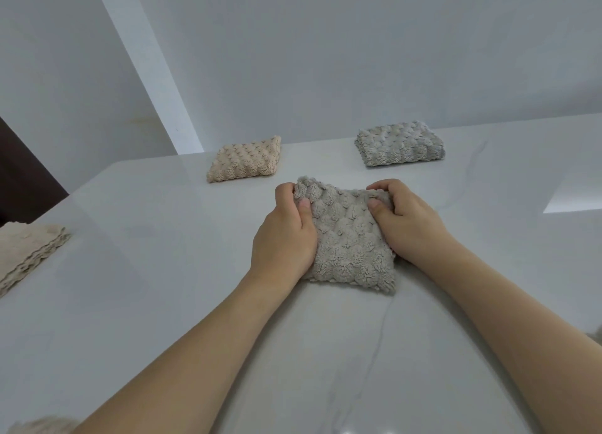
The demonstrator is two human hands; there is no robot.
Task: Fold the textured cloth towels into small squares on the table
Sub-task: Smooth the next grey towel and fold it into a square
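A grey-beige bumpy towel [350, 241], folded to a small square, lies on the white marble table [146, 271] in the middle of the view. My left hand [285, 235] grips its left edge, thumb on top and fingers curled over the far corner. My right hand [407, 220] grips the right edge the same way. A beige folded towel [244, 160] lies at the far left of the table. A grey folded towel [399, 144] lies at the far right.
A stack of flat beige towels [29, 254] sits at the table's left edge. A bit of fluffy cloth [42, 425] shows at the bottom left corner. A pale wall [358, 43] rises behind the table's far edge.
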